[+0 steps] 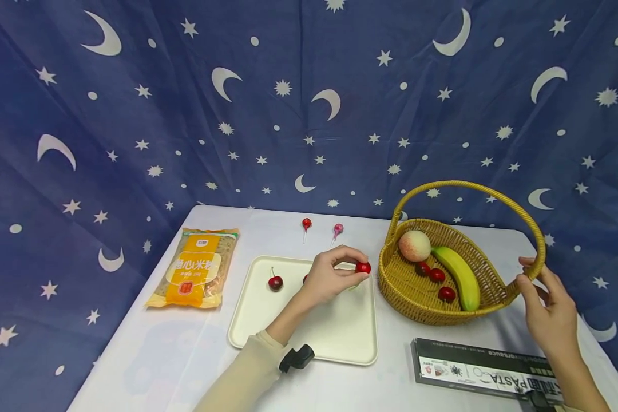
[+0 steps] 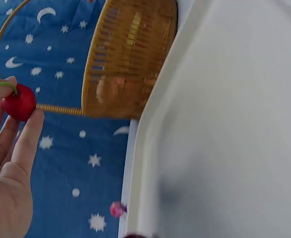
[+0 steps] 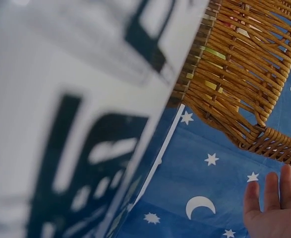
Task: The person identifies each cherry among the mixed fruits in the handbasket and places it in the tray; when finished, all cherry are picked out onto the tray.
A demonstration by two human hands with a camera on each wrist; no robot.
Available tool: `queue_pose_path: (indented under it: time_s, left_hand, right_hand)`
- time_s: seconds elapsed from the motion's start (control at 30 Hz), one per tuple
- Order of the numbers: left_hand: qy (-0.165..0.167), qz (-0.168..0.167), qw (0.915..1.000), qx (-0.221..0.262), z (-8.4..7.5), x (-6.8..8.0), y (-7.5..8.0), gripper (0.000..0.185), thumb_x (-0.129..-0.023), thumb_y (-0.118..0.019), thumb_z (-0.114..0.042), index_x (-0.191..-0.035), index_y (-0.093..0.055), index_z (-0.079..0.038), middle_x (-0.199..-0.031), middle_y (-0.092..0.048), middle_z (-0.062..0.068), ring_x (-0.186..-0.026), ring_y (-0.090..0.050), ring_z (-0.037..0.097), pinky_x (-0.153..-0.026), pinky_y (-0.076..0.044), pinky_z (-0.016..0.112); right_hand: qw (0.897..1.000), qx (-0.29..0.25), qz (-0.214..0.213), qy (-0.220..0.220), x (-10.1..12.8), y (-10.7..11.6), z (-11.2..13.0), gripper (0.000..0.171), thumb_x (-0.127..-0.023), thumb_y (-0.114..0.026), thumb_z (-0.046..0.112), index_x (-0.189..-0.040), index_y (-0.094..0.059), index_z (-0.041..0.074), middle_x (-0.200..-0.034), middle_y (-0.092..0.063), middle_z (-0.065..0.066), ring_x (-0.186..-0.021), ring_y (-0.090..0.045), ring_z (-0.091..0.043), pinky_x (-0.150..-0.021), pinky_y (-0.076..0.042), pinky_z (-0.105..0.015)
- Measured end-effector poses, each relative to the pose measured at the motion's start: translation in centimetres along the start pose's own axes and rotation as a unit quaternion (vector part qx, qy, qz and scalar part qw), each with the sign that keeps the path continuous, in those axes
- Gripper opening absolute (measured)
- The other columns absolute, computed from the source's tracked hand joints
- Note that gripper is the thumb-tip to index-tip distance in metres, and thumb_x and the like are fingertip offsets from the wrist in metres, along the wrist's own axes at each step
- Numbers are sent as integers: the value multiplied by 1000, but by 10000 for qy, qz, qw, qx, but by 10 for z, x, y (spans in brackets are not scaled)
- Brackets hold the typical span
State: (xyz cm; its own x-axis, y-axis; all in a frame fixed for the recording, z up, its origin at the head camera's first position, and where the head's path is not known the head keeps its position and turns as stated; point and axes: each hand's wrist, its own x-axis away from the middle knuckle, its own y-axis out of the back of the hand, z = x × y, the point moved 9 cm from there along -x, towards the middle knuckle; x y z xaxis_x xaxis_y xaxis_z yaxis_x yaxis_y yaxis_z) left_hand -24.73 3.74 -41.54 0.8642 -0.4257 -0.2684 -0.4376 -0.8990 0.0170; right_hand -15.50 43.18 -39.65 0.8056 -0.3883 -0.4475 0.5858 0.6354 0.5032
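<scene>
My left hand (image 1: 325, 278) pinches a red cherry (image 1: 363, 267) by thumb and fingertips, above the right side of a cream tray (image 1: 335, 343). The cherry's green stem (image 2: 0, 84) shows in the left wrist view. On the tray lies another dark red cherry (image 1: 275, 283), and one more is mostly hidden behind the left hand. To the right stands a wicker basket (image 1: 407, 306) holding a peach (image 1: 414, 246), a banana (image 1: 459, 276) and several cherries (image 1: 447, 294). My right hand (image 1: 553, 312) holds the basket's handle (image 1: 539, 252) near its right base, thumb in front.
A bag of rice noodles (image 1: 193, 269) lies left of the tray. Two lollipops, one red (image 1: 306, 222) and one pink (image 1: 338, 228), lie behind it. A black-and-white pasta box (image 1: 481, 372) lies in front of the basket, below the right forearm. A starry blue cloth (image 1: 288, 114) hangs behind the table.
</scene>
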Motion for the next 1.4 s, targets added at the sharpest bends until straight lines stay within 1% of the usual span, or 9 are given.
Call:
queue_pose_path:
  time_s: [0.1, 0.27, 0.4, 0.6, 0.73, 0.9, 1.17, 1.27, 1.4]
  left_hand:
    - [-50, -140, 9999, -86, -1, 2, 15, 29, -88, -81, 6, -116, -73, 3, -124, -71, 24, -105, -74, 13, -91, -65, 30]
    - [-202, -466, 9986, -168, -7, 2, 42, 30, -87, -79, 9, -116, -72, 7, -122, -70, 28, -102, -74, 7, -92, -65, 31]
    - [-246, -640, 9973, -251, -8, 4, 55, 30, -87, -81, 8, -115, -72, 6, -119, -70, 28, -101, -76, 11, -90, -66, 31]
    - [-182, -766, 9950, -609, 0, 6, 60, 28, -85, -82, 7, -112, -74, 3, -118, -71, 24, -101, -76, 14, -92, -65, 30]
    - [-88, -761, 9934, -858, 9, 5, 56, 26, -86, -83, 6, -110, -75, 1, -116, -72, 22, -103, -76, 24, -93, -65, 28]
    - [55, -706, 9870, -1445, 24, 3, 52, 22, -86, -84, 2, -108, -78, -1, -110, -75, 16, -103, -78, 30, -91, -64, 26]
    - [102, -478, 9709, -2343, 34, 0, 41, 23, -88, -85, -3, -110, -80, 1, -108, -76, 12, -103, -77, 25, -86, -63, 18]
    - [94, -369, 9570, -2875, 35, -1, 37, 22, -88, -86, -5, -109, -81, -1, -107, -77, 10, -100, -78, 22, -83, -62, 16]
    - [120, -151, 9303, -3662, 38, -3, 32, 20, -89, -86, -8, -109, -83, -6, -107, -79, 6, -96, -77, 18, -83, -62, 19]
  right_hand:
    - [10000, -20, -13, 7, 0, 0, 0, 40, -109, -60, 16, -149, -62, 14, -134, -55, 34, -125, -48, 16, -98, -39, 5]
    - [10000, -37, -2, -26, -1, 0, -1, 40, -109, -60, 16, -149, -62, 15, -135, -56, 33, -126, -47, 16, -99, -39, 5]
    - [10000, 10, -6, -57, -2, 1, -1, 40, -110, -60, 18, -149, -62, 15, -137, -57, 32, -127, -47, 16, -100, -39, 5]
    - [9999, 39, 2, -122, -2, 1, -2, 40, -110, -59, 19, -149, -62, 17, -139, -58, 31, -126, -47, 17, -101, -39, 4]
    - [9998, 72, -7, -173, 0, 0, -4, 40, -110, -59, 20, -150, -61, 18, -140, -58, 30, -125, -47, 18, -101, -39, 3]
    - [9998, 54, -33, -164, 1, 0, -4, 40, -110, -60, 19, -149, -62, 18, -140, -59, 29, -126, -47, 17, -100, -39, 4]
    - [9999, 18, -57, -156, 0, 0, -4, 40, -110, -60, 17, -149, -62, 17, -140, -59, 27, -126, -48, 16, -99, -40, 4]
    - [9998, 37, -51, -169, 0, 0, -4, 40, -110, -60, 17, -150, -61, 17, -140, -59, 27, -125, -48, 16, -99, -40, 4]
    - [9998, 31, -48, -175, -1, -1, -3, 40, -109, -60, 16, -149, -62, 17, -141, -59, 26, -125, -48, 16, -99, -39, 4]
